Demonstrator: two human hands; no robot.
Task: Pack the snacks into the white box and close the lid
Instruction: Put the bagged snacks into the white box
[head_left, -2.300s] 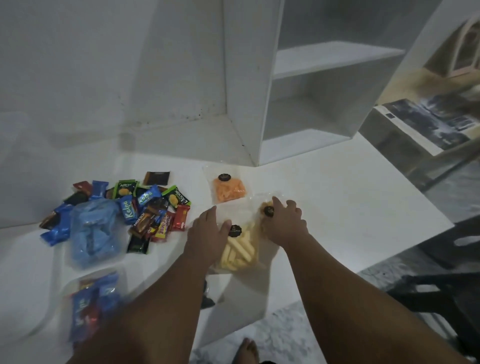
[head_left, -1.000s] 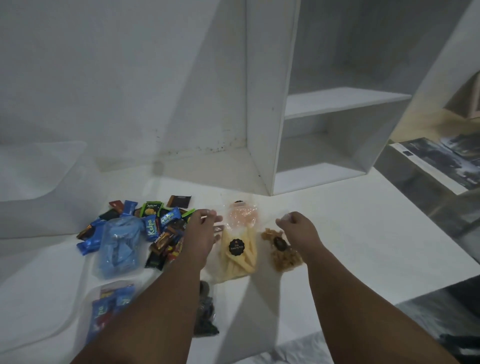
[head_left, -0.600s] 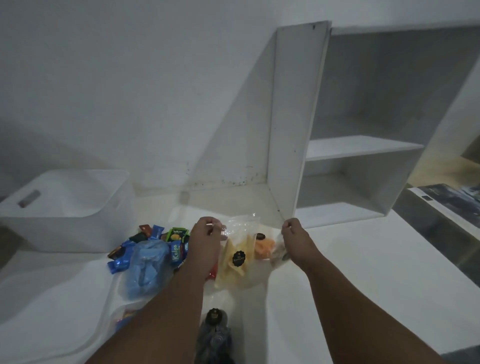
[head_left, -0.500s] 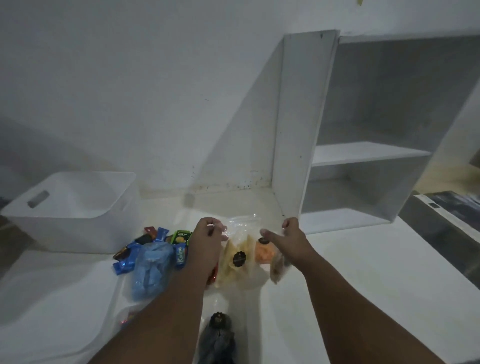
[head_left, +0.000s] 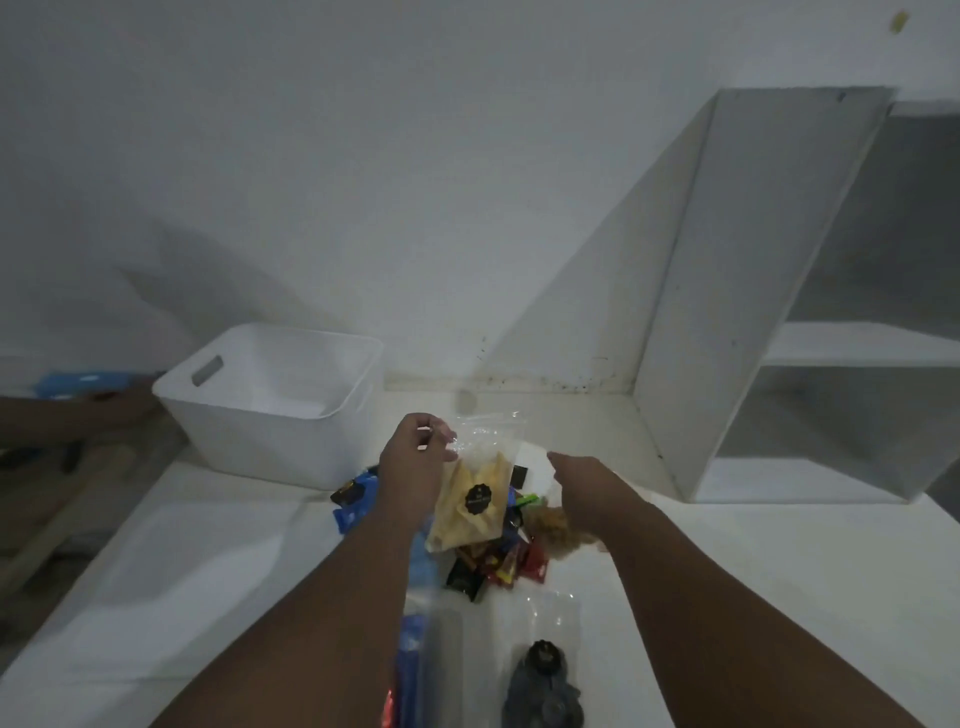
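Note:
The white box (head_left: 249, 441) stands open at the back left of the white table, nothing visible inside it. My left hand (head_left: 410, 462) pinches the top edge of a clear bag of yellow sticks (head_left: 470, 506), which hangs above the table. My right hand (head_left: 587, 488) is beside it, with a brown snack bag (head_left: 553, 530) hanging under its fingers. Below the bags lies a pile of small wrapped snacks (head_left: 493, 564). Blue packets (head_left: 353, 506) lie by the box. A dark snack bag (head_left: 543, 691) and a blue bag (head_left: 410, 649) lie close to me.
A white shelf unit (head_left: 727, 312) stands at the back right against the wall. The table's left edge (head_left: 104, 545) runs diagonally, with floor beyond it. A brown shape and something blue (head_left: 78, 382) are at the far left behind the box.
Both hands have lifted their bags off the table and carried them left. My view has tilted up and swung left, bringing the white box into sight.

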